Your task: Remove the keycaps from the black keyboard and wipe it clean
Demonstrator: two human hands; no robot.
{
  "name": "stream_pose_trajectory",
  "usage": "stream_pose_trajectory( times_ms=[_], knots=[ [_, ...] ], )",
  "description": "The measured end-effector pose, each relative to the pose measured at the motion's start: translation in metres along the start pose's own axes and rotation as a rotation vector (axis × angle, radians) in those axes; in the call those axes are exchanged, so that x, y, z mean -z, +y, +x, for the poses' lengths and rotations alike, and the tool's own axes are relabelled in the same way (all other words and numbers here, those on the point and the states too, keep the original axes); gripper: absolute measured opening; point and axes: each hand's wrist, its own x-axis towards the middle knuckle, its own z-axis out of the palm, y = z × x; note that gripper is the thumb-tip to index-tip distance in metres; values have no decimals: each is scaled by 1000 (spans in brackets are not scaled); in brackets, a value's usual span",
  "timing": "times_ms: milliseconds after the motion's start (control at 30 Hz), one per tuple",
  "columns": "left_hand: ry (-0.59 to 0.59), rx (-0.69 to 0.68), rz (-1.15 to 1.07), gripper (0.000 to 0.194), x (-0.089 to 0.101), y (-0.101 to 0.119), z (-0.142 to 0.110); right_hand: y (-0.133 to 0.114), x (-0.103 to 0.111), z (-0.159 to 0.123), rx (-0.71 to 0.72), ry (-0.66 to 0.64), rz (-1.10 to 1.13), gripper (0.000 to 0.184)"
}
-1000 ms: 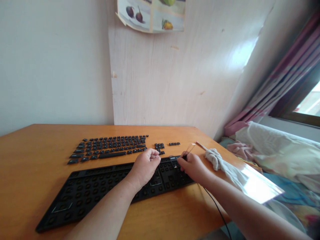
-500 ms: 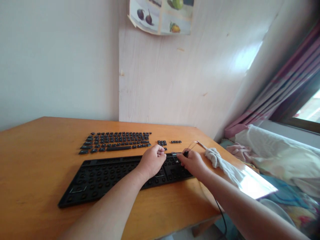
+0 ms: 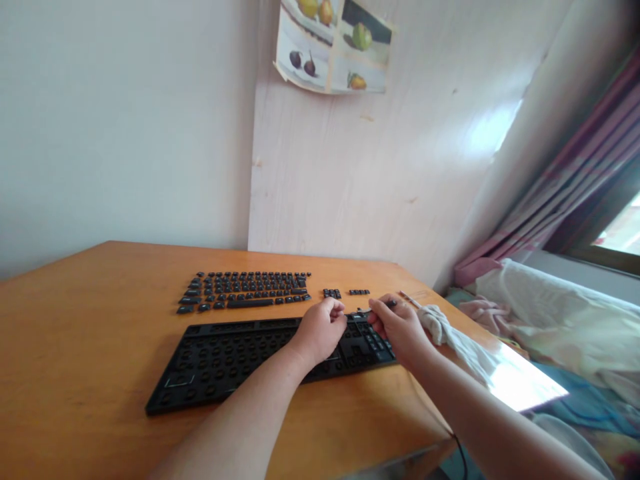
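One orange-brown wooden desk (image 3: 90, 347) spans the foreground. On it, before the person, lies a black keyboard (image 3: 220, 360), its left sockets bare, caps seated on the number pad at the right end. Beyond it, a block of loose black keycaps (image 3: 250, 287) is laid out in rows, the space bar in front. A knotted pale cloth (image 3: 463, 347) rests right of the keyboard. The left hand (image 3: 321, 331) is curled over the keyboard; whether it holds anything cannot be told. The right hand (image 3: 400, 331), near the number pad, grips a black-handled wire keycap puller (image 3: 391, 304).
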Motion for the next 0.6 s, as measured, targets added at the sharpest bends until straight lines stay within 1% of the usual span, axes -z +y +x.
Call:
stream_pose_trajectory(
  times_ms=[133,233,333,433,533,600],
  knots=[
    [-98,60,-302,24,-3,7,-2,-12,-25,-12,65,-63,60,37],
    [-118,94,-445,26,-1,12,-3,-13,-36,-14,82,-86,90,38],
    [-92,121,-482,24,0,15,-3,-14,-39,-13,90,-93,120,38],
    [-88,162,-471,21,-1,16,-3,-14,-37,-12,112,-78,117,39],
    [-52,230,-466,20,-1,16,-3,-11,-33,-10,207,-52,74,42],
    [-7,283,-489,21,1,16,-3,-9,-30,-9,309,-58,-33,40]
  ],
)
